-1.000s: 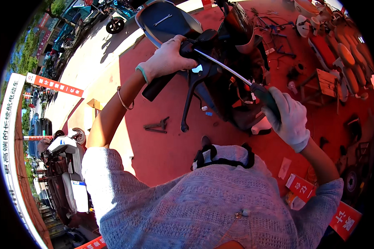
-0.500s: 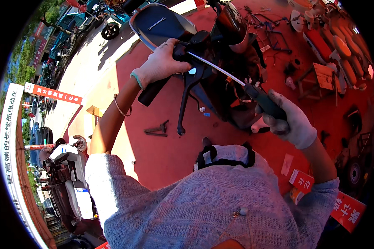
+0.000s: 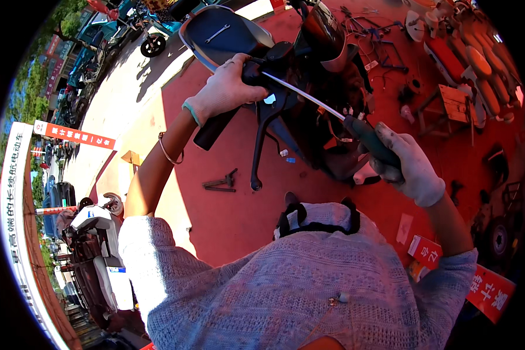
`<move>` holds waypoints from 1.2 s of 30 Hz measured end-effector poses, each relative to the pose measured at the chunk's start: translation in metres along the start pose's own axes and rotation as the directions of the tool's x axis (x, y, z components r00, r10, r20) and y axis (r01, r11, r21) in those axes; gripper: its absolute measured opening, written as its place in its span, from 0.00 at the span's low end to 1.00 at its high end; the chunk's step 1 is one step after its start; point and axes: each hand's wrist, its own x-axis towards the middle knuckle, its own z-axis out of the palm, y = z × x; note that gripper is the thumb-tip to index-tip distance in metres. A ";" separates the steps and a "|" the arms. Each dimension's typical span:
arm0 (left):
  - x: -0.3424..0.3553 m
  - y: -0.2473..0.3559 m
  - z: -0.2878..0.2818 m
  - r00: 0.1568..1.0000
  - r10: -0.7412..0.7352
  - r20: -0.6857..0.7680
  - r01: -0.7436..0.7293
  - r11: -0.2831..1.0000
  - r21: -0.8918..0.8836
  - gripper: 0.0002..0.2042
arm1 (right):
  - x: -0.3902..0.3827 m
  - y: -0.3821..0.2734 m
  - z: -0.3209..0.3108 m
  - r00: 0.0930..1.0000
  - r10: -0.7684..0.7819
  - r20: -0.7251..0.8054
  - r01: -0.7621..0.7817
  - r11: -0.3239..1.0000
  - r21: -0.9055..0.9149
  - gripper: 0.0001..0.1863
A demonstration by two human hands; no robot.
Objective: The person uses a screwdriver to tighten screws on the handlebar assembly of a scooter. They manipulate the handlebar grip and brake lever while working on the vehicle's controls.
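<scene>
My gloved right hand (image 3: 407, 166) is wrapped round the dark green handle of a long screwdriver (image 3: 309, 97). Its shaft points up and left, with the tip at the black switch housing (image 3: 252, 73) on a scooter's handlebar. My left hand (image 3: 227, 87), also gloved, grips that housing, thumb at the near side and fingers over the far side. Below it juts the black handlebar grip (image 3: 214, 129). A black brake lever (image 3: 259, 151) hangs down beside the housing. Beyond lies the scooter's dark seat (image 3: 239, 44), a wrench (image 3: 217, 33) resting on it.
Metal tools (image 3: 220, 181) lie on the red floor (image 3: 216, 221). To the right stands a small wooden stool (image 3: 454, 108), near a pile of seats (image 3: 478, 64). A white and dark scooter (image 3: 99, 233) is parked at the left. Loose frame parts (image 3: 385, 49) lie at the far right.
Both hands keep their places at the handlebar. The screwdriver remains against the switch housing; the whole view has shifted only slightly.
</scene>
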 end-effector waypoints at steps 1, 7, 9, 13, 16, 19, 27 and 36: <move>0.000 -0.003 0.002 1.000 0.005 0.008 -0.005 1.000 -0.006 0.37 | 0.000 0.007 0.003 0.946 -0.314 -0.086 0.253 0.876 -0.411 0.20; 0.002 -0.011 -0.001 1.000 -0.030 0.007 0.029 0.999 0.027 0.43 | 0.007 0.021 0.009 0.517 -0.749 0.415 0.114 -0.420 -0.900 0.28; 0.002 -0.012 0.000 1.000 -0.017 0.020 0.017 0.999 0.027 0.43 | 0.010 0.025 0.005 0.620 -0.734 0.276 0.215 -0.179 -0.960 0.21; 0.003 -0.014 -0.001 0.999 -0.022 0.040 0.022 1.000 0.003 0.42 | 0.013 0.034 0.013 0.889 -0.453 -0.060 0.365 0.783 -0.503 0.20; -0.002 -0.008 -0.002 0.999 -0.022 0.044 0.021 1.000 0.008 0.42 | 0.006 0.020 0.019 0.997 0.042 -0.065 -0.048 0.995 -0.093 0.27; 0.000 -0.011 -0.001 1.000 0.003 0.029 -0.003 1.000 -0.002 0.42 | 0.003 0.011 0.008 0.995 0.087 0.038 -0.085 0.994 -0.070 0.22; 0.001 -0.012 -0.004 1.000 -0.012 0.024 0.012 1.000 -0.010 0.43 | 0.001 0.014 0.014 0.612 -0.676 0.411 0.039 -0.493 -0.869 0.32; -0.002 -0.008 -0.005 1.000 -0.021 0.023 0.021 1.000 0.008 0.39 | 0.007 0.010 0.008 0.670 -0.629 0.395 0.183 -0.375 -0.909 0.29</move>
